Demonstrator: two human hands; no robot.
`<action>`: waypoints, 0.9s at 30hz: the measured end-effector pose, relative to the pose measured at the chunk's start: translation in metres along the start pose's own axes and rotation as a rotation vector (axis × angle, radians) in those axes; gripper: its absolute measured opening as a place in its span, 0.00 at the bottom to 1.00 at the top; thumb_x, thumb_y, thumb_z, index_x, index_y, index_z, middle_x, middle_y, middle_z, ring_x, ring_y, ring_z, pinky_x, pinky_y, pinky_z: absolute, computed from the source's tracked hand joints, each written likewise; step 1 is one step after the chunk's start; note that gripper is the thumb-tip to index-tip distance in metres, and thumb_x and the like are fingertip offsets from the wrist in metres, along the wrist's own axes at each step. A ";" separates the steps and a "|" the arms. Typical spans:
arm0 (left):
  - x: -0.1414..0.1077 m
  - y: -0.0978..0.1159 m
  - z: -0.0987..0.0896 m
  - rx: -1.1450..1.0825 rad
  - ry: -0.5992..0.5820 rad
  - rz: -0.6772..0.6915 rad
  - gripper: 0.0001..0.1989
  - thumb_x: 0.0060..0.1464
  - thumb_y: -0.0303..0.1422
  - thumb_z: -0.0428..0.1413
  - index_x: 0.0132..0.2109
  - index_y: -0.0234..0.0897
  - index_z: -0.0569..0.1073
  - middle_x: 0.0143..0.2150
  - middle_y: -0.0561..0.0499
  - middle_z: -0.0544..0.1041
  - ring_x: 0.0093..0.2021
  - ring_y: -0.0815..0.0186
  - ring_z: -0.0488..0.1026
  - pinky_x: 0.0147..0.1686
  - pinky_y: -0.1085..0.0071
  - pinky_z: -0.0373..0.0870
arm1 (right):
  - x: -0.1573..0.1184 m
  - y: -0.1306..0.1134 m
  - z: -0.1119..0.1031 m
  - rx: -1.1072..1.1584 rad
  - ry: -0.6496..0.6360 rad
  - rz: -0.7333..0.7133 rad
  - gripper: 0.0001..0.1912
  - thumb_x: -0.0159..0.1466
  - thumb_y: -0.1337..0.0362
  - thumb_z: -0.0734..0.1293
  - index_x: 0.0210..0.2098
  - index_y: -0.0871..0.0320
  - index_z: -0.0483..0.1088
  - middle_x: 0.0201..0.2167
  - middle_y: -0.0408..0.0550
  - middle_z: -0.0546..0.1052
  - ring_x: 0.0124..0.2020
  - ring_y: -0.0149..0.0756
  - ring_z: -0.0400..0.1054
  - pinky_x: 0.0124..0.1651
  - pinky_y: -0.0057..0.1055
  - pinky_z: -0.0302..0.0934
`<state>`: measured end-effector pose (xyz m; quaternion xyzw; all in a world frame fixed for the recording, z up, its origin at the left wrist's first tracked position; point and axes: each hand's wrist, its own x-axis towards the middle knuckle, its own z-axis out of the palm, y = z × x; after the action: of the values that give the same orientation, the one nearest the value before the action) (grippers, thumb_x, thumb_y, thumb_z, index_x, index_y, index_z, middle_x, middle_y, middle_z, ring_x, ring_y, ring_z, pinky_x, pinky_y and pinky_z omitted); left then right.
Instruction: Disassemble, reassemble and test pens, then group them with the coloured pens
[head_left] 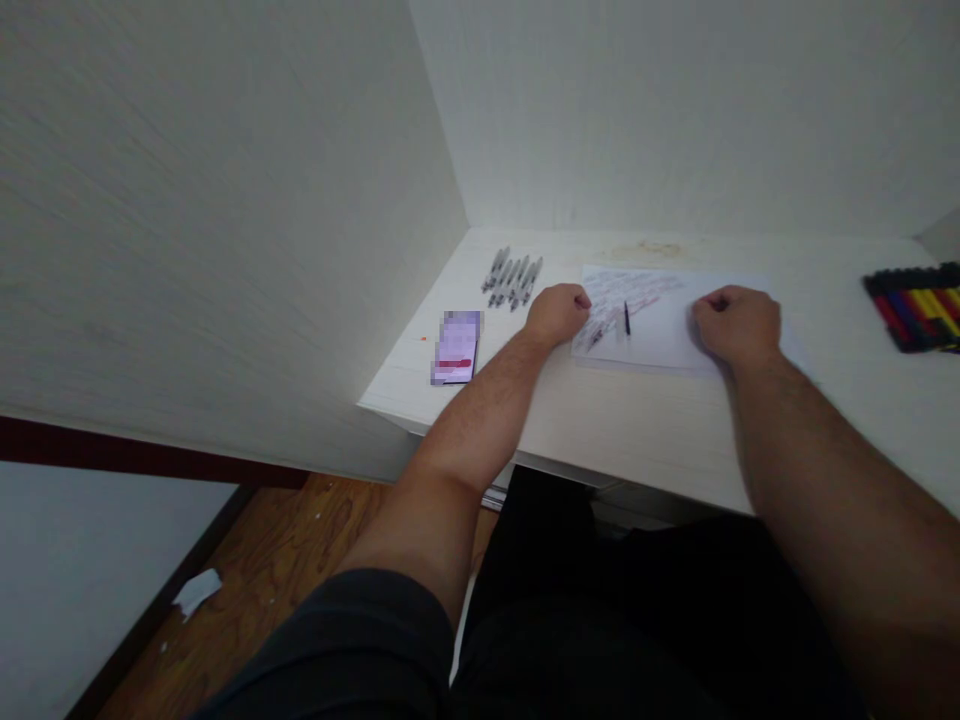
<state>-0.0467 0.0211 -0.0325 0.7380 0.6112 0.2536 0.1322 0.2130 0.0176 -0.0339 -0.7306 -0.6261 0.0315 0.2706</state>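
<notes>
A white sheet of paper (671,345), scribbled over on its left and upper part, lies on the desk between my two fists. On it rests a small dark pen-like piece (627,318) with a pale, see-through piece (619,326) alongside; both are too small to name surely. My left hand (559,313) is closed at the sheet's left edge, with nothing showing in it. At the right part of the sheet my right hand (739,325) is also curled into a fist, and no object shows in its fingers.
Several clear pens with dark ends (514,279) lie in a row at the left back. A phone with its screen lit (459,347) lies left of my forearm. Coloured markers with black caps (919,308) lie far right. Pale panels (675,110) enclose the white desk (600,420).
</notes>
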 end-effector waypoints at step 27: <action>-0.003 0.006 -0.007 0.037 -0.032 -0.021 0.13 0.50 0.27 0.55 0.41 0.37 0.80 0.42 0.47 0.81 0.42 0.65 0.74 0.44 0.70 0.68 | -0.001 0.000 0.000 0.044 0.001 -0.011 0.11 0.56 0.60 0.64 0.32 0.58 0.74 0.32 0.52 0.78 0.34 0.41 0.68 0.42 0.38 0.62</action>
<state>-0.0456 0.0165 -0.0243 0.7378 0.6213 0.2289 0.1311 0.2125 0.0165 -0.0343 -0.7212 -0.6290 0.0436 0.2869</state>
